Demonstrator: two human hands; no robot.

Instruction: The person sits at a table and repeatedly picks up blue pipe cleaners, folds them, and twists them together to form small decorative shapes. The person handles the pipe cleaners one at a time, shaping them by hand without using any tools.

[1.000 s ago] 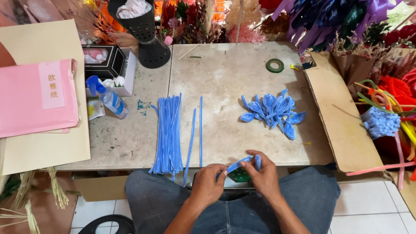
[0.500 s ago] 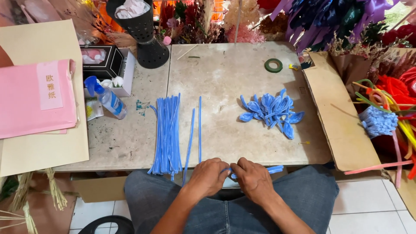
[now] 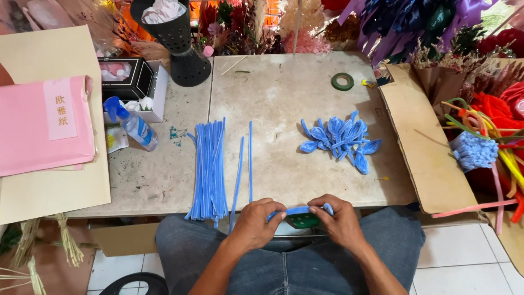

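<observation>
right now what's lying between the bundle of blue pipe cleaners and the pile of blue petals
In the head view, two loose blue pipe cleaners lie between the bundle and the petal pile; beyond them, bare tabletop.

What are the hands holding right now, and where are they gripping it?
A blue pipe cleaner, bent over a small green block. The left hand pinches its left end, the right hand its right end.
</observation>
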